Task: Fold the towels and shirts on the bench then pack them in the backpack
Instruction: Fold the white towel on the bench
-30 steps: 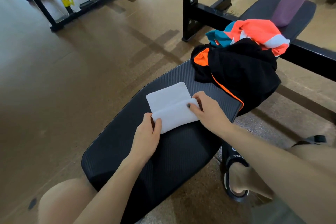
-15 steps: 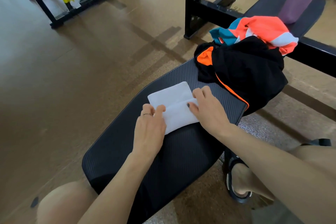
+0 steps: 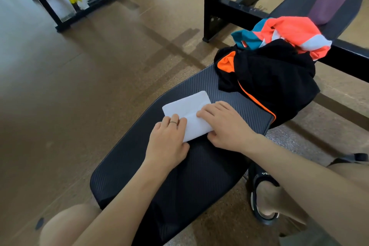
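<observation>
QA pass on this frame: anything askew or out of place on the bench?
Only the black shirt: crumpled, unfolded, spilling over the bench edge, with the orange shirt bunched on top. The white towel lies flat and neat.

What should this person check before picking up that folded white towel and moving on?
1. White towel folded compact: ok.
2. Both hands on it: left hand and right hand press it flat: ok.
3. Towel fully on the bench pad: ok.
4. Black shirt with orange trim folded: not ok, crumpled.
5. Orange, teal and white shirt folded: not ok, bunched on top.
6. Backpack open and within reach: cannot tell, none in view.
</observation>
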The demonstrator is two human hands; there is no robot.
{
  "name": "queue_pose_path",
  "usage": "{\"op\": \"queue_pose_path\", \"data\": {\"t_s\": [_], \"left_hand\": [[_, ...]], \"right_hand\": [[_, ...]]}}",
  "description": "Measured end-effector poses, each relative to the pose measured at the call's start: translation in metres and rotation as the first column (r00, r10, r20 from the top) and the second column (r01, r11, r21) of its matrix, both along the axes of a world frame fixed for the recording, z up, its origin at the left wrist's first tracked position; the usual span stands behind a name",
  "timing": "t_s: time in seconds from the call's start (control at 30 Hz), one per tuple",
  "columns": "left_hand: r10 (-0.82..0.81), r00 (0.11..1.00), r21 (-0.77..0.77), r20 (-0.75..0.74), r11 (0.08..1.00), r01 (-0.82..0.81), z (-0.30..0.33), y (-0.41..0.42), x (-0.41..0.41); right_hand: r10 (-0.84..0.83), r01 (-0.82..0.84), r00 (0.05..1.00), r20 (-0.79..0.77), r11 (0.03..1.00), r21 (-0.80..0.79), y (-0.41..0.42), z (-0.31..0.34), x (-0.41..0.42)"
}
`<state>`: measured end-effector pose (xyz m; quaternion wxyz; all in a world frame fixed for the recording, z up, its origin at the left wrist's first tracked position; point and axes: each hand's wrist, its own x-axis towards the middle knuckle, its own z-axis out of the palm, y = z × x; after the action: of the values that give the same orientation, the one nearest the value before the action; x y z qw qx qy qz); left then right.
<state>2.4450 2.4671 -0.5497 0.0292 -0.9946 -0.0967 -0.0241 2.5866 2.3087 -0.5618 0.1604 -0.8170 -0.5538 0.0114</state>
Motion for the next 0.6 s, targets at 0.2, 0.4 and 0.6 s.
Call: {"op": "queue_pose_path", "data": {"t_s": [0.2, 0.4, 0.6], "left_hand": [[0.158, 0.982, -0.261, -0.101, 0.949, -0.179, 0.028, 0.026, 0.011], [0.166, 0.936, -0.476, -0.310, 0.826, -0.303, 0.024, 0.052, 0.041], [0.157, 0.873, -0.397, -0.462, 0.843, -0.362, 0.021, 0.060, 0.066]], "right_hand": [[-0.184, 0.202, 0.749, -0.637, 0.978, -0.045, 0.006, 0.020, 0.016], [-0.288, 0.314, 0.650, -0.703, 0.944, -0.097, 0.017, 0.015, 0.021], [-0.365, 0.377, 0.658, -0.658, 0.917, -0.131, 0.026, 0.006, 0.025]]}}
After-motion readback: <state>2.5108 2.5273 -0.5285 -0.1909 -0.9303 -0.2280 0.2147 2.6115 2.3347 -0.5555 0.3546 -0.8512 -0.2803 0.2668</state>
